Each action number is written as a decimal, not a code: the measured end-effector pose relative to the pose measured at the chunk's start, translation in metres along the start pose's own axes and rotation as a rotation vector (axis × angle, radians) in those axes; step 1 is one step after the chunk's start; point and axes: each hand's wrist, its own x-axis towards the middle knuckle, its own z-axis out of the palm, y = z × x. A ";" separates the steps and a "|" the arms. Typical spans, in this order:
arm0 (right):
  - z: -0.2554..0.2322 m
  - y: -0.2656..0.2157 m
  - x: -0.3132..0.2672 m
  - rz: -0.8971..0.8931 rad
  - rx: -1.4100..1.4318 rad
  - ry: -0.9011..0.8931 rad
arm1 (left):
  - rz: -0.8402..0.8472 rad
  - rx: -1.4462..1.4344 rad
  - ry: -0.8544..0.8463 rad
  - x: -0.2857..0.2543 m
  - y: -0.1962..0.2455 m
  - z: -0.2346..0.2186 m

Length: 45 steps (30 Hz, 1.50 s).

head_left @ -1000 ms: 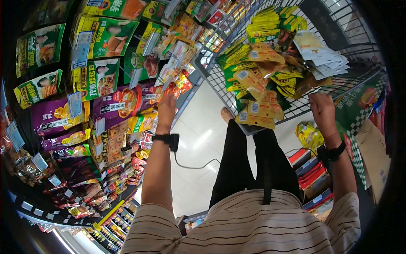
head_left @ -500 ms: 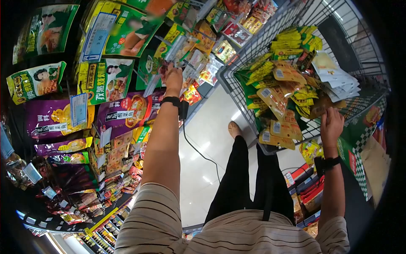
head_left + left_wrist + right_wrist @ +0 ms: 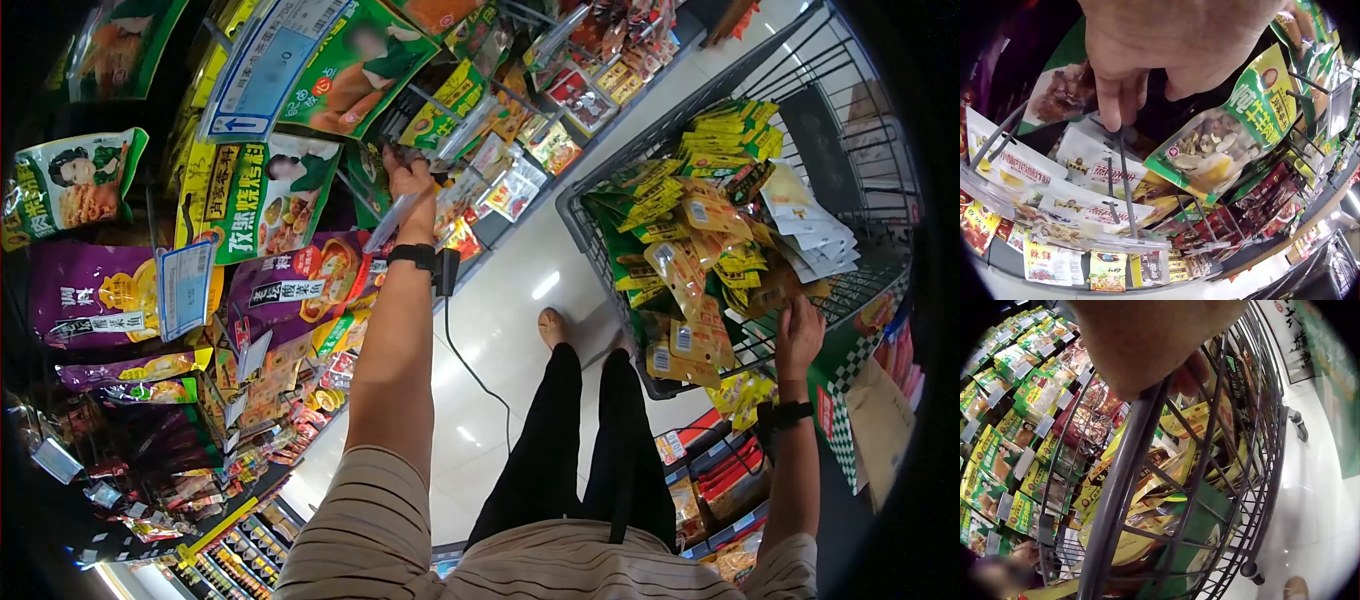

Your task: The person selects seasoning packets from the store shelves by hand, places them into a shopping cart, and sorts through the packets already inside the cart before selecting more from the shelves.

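Note:
In the head view, my left hand [image 3: 412,205] reaches in among the hanging seasoning packets. The left wrist view shows the left hand's [image 3: 1166,44] fingers pointing down, fingertips at a metal display hook [image 3: 1125,181], with a dark gap between fingers and thumb. A green and yellow packet [image 3: 1216,140] hangs to one side, and white packets [image 3: 1100,164] hang below. My right hand [image 3: 800,338] grips the rim of a shopping cart [image 3: 665,390]; in the right wrist view its fingers curl over the dark rim bar [image 3: 1125,481]. Yellow sachets [image 3: 735,135], orange packets [image 3: 690,340] and white packets [image 3: 805,225] lie heaped in the cart.
Purple packets [image 3: 300,285] and green packets [image 3: 265,200] hang along the left rack, with a blue price tag [image 3: 285,65] jutting out. Tiled floor [image 3: 500,340] lies between rack and cart. A low shelf [image 3: 715,475] of red packs stands at lower right.
My left hand has moved up and deeper among the hanging packets. The cart and my right hand have shifted rightward and down in the head view, while the rack looks closer.

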 end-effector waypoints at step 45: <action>-0.007 -0.002 0.006 -0.031 -0.053 -0.127 | 0.044 -0.026 0.055 0.146 -0.118 0.048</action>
